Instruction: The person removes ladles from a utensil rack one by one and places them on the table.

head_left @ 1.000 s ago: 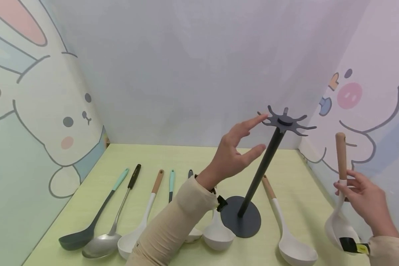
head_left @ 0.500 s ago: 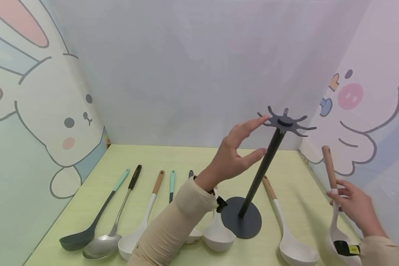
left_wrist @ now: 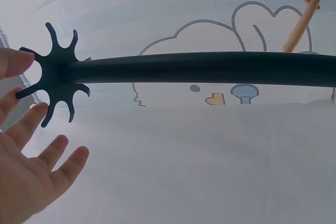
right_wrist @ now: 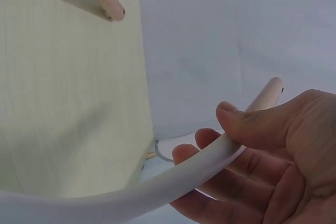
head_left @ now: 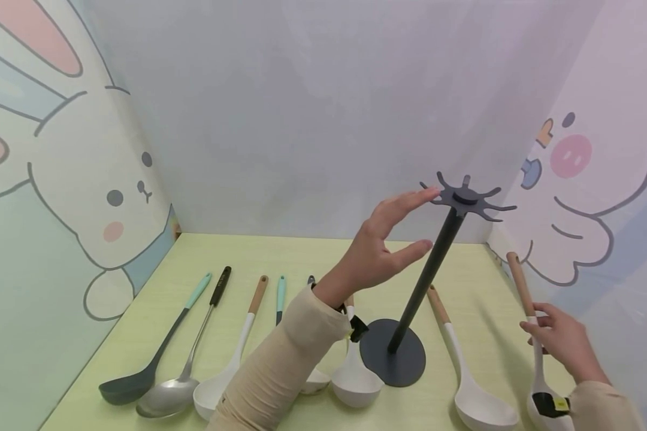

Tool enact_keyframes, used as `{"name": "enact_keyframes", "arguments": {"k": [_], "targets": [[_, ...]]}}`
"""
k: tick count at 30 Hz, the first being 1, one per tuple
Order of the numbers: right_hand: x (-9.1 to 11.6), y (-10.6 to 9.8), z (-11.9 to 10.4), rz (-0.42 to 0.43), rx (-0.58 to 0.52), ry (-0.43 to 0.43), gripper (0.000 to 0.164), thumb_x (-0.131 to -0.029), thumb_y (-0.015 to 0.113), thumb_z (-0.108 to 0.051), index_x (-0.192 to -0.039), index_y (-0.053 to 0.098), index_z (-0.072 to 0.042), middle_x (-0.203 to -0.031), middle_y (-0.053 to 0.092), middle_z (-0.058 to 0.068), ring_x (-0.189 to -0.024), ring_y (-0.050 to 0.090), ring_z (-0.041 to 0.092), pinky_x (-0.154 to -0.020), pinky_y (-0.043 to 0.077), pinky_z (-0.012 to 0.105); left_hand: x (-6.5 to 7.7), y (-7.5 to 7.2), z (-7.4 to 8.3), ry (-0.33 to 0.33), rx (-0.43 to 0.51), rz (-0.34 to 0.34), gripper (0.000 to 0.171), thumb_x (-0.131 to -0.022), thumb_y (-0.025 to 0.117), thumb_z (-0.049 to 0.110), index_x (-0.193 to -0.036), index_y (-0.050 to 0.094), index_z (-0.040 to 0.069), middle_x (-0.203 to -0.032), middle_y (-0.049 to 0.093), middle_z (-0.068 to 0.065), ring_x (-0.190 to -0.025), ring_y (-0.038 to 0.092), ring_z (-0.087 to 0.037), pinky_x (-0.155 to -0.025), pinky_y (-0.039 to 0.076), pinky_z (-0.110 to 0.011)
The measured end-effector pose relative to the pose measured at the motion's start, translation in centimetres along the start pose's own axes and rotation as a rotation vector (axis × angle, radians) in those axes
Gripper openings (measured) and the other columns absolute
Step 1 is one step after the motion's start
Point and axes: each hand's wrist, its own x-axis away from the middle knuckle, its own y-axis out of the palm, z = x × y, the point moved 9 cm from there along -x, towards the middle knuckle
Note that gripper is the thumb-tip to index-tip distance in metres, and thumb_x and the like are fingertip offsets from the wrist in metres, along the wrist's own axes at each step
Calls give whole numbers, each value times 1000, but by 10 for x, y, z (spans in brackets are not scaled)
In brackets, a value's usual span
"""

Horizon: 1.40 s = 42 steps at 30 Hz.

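Observation:
In the head view, my right hand (head_left: 563,341) pinches a white ladle (head_left: 519,287) by its shaft, just below the wooden handle. The handle points up and leans left; a wrist strap partly hides the bowl. In the right wrist view, thumb and fingers lie on either side of the white shaft (right_wrist: 157,195). My left hand (head_left: 374,254) is raised beside a black utensil stand (head_left: 431,269) with hooks around its top. In the left wrist view, spread fingers (left_wrist: 68,169) and thumb lie close around those hooks; whether they touch, I cannot tell.
Left of the stand lie a dark grey ladle (head_left: 164,344), a steel ladle (head_left: 196,341), a white ladle (head_left: 242,335) and others partly behind my left sleeve (head_left: 296,353). Another white ladle (head_left: 455,347) lies right of the base. Printed walls enclose the table (head_left: 205,251).
My right hand has moved left and slightly down with the ladle, whose handle has dropped and now leans further left. The left hand has stayed beside the stand's top.

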Motion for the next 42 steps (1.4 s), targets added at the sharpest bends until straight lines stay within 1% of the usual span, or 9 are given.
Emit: {"name": "enact_keyframes", "arguments": {"k": [4, 12, 19, 24, 27, 32, 34, 38, 42], "targets": [[-4, 5, 3, -32, -3, 9, 59, -96, 63, -12, -135, 34, 21, -104, 62, 40, -70, 70, 26, -57, 59, 37, 0, 0, 0, -10, 12, -5, 56, -91, 67, 5, -143, 45, -3, -148, 47, -16, -143, 31, -11, -117, 25, -33], [-11, 13, 4, -56, 15, 7, 58, -95, 64, -10, -133, 34, 23, -110, 56, 47, -69, 70, 26, -56, 60, 38, 0, 0, -1, -12, 15, -16, 57, -91, 66, 5, -143, 45, -3, -148, 47, -16, -144, 31, -11, -118, 24, -34], [-18, 21, 5, -57, 30, -6, 56, -92, 65, -7, -129, 37, 24, -107, 56, 47, -66, 70, 29, -54, 59, 38, 0, 0, -3, -53, -2, -34, 55, -92, 65, 6, -144, 45, -1, -151, 46, -12, -145, 28, -12, -117, 23, -33], [-24, 29, 4, -58, 48, -14, 52, -89, 67, -5, -124, 42, 26, -100, 61, 43, -64, 69, 27, -52, 58, 36, 0, 0, -4, -59, -10, -41, 56, -92, 65, 6, -144, 45, 0, -151, 46, -12, -145, 27, -11, -118, 22, -33], [-26, 35, 4, -67, 73, -16, 49, -90, 67, -4, -121, 44, 27, -98, 63, 40, -63, 68, 27, -51, 58, 36, 0, 0, -4, -65, -12, -46, 56, -93, 65, 6, -144, 45, 0, -151, 45, -11, -146, 26, -11, -118, 21, -33], [-29, 41, 1, -70, 93, -25, 41, -89, 67, -3, -114, 51, 25, -85, 67, 28, -59, 66, 25, -49, 56, 36, 1, 0, -5, -74, -13, -56, 56, -93, 64, 7, -145, 45, 0, -152, 45, -11, -146, 24, -11, -118, 20, -34], [-31, 44, 0, -77, 97, -30, 39, -88, 67, -2, -112, 52, 25, -82, 68, 24, -58, 65, 23, -48, 55, 36, 1, 0, -5, -74, -16, -60, 56, -93, 64, 7, -145, 44, 0, -152, 44, -12, -147, 24, -12, -119, 20, -34], [-36, 51, 0, -106, 105, -41, 37, -87, 68, -2, -108, 52, 25, -79, 67, 21, -56, 63, 22, -47, 54, 36, 1, 0, -6, -82, -23, -66, 56, -93, 64, 7, -145, 44, 1, -152, 44, -11, -147, 24, -12, -119, 19, -35], [-41, 58, 4, -128, 126, -19, 37, -87, 68, -3, -108, 53, 24, -78, 66, 17, -56, 61, 20, -47, 54, 36, 1, 0, -7, -88, -25, -72, 55, -94, 63, 8, -145, 45, 1, -153, 44, -10, -147, 22, -11, -119, 19, -35]]}}
